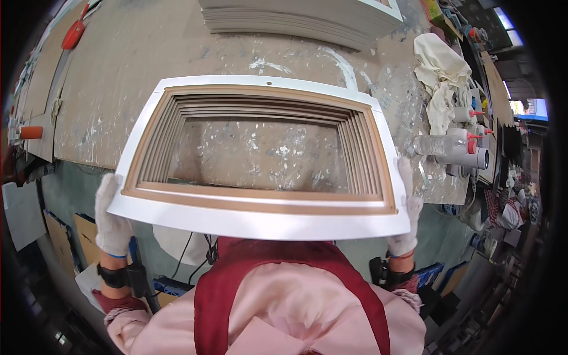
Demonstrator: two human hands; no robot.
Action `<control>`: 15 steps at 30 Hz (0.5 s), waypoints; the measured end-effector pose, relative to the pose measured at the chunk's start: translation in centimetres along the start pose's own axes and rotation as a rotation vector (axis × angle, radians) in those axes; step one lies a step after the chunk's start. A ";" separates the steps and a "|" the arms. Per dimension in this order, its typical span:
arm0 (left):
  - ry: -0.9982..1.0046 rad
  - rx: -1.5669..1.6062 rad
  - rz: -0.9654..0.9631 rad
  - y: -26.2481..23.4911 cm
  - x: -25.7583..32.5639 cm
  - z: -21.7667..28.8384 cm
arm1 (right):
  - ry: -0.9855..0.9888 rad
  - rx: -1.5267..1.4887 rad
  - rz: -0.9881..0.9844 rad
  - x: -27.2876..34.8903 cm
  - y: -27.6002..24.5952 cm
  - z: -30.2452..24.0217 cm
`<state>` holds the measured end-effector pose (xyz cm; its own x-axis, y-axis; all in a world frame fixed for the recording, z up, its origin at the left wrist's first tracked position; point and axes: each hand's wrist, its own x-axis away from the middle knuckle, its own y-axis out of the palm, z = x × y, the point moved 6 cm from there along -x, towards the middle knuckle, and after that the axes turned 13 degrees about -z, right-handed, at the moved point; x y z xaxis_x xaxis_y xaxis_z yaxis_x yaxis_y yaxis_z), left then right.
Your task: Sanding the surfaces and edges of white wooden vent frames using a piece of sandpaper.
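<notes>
A stack of white rectangular frames (260, 222) lies before me, its near side jutting out past the table's front edge. The top frame has a brown inner rim and a small hole in its far side; several more layers show inside the opening. My left hand (111, 216), in a white glove, grips the stack's left near corner. At the right near corner my right hand (408, 216), gloved alike, is closed on the stack's side. The frames partly hide the fingers of both hands. Whether the stack's far side touches the table cannot be made out.
Another stack of frames (296, 23) stands at the table's (100, 112) far side. To the right lie a cream cloth (441, 65) and several bottles with red tips (458, 145). A red dustpan (73, 34) is at far left, an orange cup (31, 132) nearer.
</notes>
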<state>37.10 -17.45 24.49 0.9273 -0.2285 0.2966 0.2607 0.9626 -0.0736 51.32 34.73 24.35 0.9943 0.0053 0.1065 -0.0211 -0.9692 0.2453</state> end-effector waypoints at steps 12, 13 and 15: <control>-0.468 0.401 -0.132 4.3 -11.3 11.3 | 0.353 -0.311 -0.056 -12.2 -1.9 -7.3; -0.451 0.395 -0.229 4.9 -12.4 11.9 | 0.327 -0.347 -0.134 -13.2 -1.9 -7.9; -0.517 0.348 -0.128 4.0 -14.8 11.8 | 0.386 -0.202 -0.103 -14.7 -2.8 -8.4</control>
<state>21.20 -8.53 31.04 0.6227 -0.3285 0.7102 0.1774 0.9432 0.2807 35.86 39.38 30.17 0.8812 0.2274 0.4143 0.0175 -0.8917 0.4523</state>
